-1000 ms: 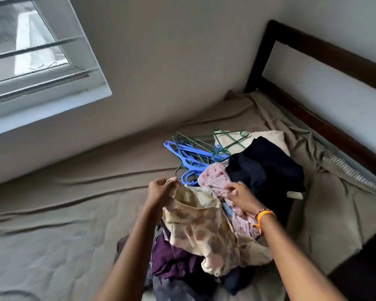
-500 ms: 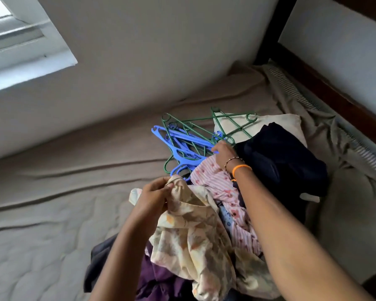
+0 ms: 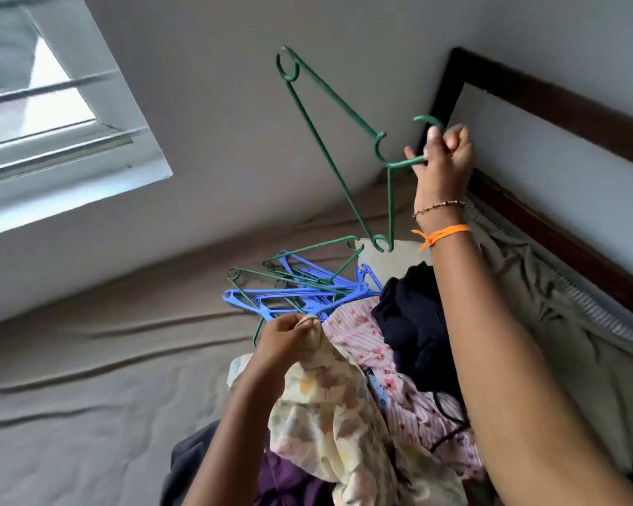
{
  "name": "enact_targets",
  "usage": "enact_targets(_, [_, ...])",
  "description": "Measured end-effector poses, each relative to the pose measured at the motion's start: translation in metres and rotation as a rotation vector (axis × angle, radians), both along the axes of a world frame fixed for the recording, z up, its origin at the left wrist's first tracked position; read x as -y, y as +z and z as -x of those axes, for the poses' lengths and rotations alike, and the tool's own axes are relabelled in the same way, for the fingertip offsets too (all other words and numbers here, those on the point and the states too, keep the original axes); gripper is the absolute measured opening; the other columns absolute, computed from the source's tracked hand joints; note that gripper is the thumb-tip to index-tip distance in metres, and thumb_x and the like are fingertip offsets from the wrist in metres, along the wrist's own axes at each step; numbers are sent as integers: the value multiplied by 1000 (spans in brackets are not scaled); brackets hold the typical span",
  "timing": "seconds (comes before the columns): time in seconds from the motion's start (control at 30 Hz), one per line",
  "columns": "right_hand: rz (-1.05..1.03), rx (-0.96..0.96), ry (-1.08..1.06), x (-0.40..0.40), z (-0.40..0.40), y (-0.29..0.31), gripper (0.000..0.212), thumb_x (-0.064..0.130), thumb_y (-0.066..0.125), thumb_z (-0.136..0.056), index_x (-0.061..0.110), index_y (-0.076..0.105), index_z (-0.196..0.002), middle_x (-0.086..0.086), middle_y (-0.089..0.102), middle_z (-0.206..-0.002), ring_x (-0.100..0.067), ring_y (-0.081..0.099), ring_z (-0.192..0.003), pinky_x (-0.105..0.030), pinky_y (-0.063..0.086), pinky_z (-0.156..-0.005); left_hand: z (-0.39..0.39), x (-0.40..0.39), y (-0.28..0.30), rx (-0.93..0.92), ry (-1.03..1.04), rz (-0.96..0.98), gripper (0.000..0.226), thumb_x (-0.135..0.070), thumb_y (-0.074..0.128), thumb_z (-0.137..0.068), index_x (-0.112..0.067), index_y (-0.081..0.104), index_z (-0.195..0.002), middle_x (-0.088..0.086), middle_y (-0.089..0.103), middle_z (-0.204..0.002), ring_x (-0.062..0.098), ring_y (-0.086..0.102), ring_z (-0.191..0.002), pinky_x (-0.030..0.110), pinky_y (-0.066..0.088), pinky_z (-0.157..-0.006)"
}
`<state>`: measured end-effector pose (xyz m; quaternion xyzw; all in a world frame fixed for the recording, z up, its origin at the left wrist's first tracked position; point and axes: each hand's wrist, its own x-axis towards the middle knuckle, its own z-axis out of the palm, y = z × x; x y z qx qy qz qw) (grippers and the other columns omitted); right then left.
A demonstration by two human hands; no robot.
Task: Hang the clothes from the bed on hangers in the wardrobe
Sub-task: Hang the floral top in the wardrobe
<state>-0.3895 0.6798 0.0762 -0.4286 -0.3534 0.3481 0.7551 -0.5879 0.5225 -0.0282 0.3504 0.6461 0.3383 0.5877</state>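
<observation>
Right hand (image 3: 443, 158) is up at two o'clock, fingers (image 3: 415, 155) curled round the neck of a green hanger (image 3: 318, 136), which swings free against the wall with its lower tip just above the pillow (image 3: 377, 255). Left hand (image 3: 284, 337) sits near centre, fingers pinching a corner of the cream floral top (image 3: 329, 425), the rest of it draped over the clothes heap (image 3: 410, 359) at five o'clock on the bed (image 3: 88, 396). The spare hangers (image 3: 296, 290), blue and green, lie tangled just beyond the left hand at twelve o'clock. Here's the risk: that hanging tip looks close to the pile, and a low swing could hook another hanger and drag the tangle along. The grip is near the hook only, so the frame may twist when it meets cloth. And the left pinch is small; thin fabric could slip, or lift the pink striped piece (image 3: 359, 334) lying against it. No wardrobe in view, so the carry is yet to come.
</observation>
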Motion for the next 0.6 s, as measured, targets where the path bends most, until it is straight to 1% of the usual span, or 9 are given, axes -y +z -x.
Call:
enact_targets(0.07, [-42,-119,-15,19,3,22,28,10,48,-84,20,26,-71,-1,30,-68,-10,32,-59,-34,54,-69,5,3,15,-70,-1,-13,23,-12,53,-94,-11,57,-71,2,44,-55,8,38,-39,13,30,-38])
enact_targets(0.13, [-67,-272,-34,44,5,32,30,5,45,-93,20,28,-73,5,34,-57,-9,30,-51,-26,43,-54,12,5,31,-130,14,-54,19,-15,56,-93,-11,56,-74,7,43,-60,14,37,-49,19,28,-43])
enact_targets(0.2, [-82,-392,-22,75,9,33,28,5,41,-97,20,31,-76,9,32,-49,-7,26,-43,-20,31,-46,20,11,47,-212,52,-135,20,-18,59,-90,-11,54,-73,7,38,-62,16,33,-60,27,23,-50])
enact_targets(0.27, [-86,-478,9,109,15,27,28,9,40,-99,20,31,-75,10,27,-44,-5,23,-38,-18,27,-41,29,19,65,-385,55,-242,33,-24,66,-86,-12,50,-59,2,33,-52,17,31,-55,30,23,-51])
enact_targets(0.3, [-84,-516,29,126,18,23,30,13,40,-99,20,30,-72,10,24,-44,-5,22,-38,-18,26,-39,33,24,74,-463,45,-286,39,-27,67,-84,-11,48,-55,3,33,-49,20,31,-54,31,25,-52])
enact_targets(0.4, [-91,-636,61,170,31,22,37,27,47,-96,22,25,-66,9,19,-46,-7,15,-41,-19,23,-38,48,39,98,-620,10,-417,42,-29,68,-82,-4,44,-58,15,34,-57,35,29,-68,33,30,-56])
enact_targets(0.47, [-105,-677,56,194,42,33,41,30,48,-95,22,23,-64,8,17,-48,-8,13,-43,-19,22,-39,55,47,113,-658,-27,-507,42,-28,67,-82,-2,44,-59,19,36,-67,43,36,-81,36,34,-57])
enact_targets(0.5, [-111,-677,47,205,49,40,43,30,48,-95,21,22,-63,8,16,-48,-9,12,-45,-19,21,-39,57,52,122,-657,-44,-547,44,-29,68,-82,-2,44,-57,19,36,-65,43,36,-82,36,35,-57])
enact_targets(0.6, [-111,-665,27,233,67,62,47,28,48,-96,21,20,-59,7,14,-49,-11,10,-47,-20,20,-39,63,68,152,-576,-86,-628,48,-30,69,-81,-9,41,-48,19,46,-58,36,36,-66,35,38,-58])
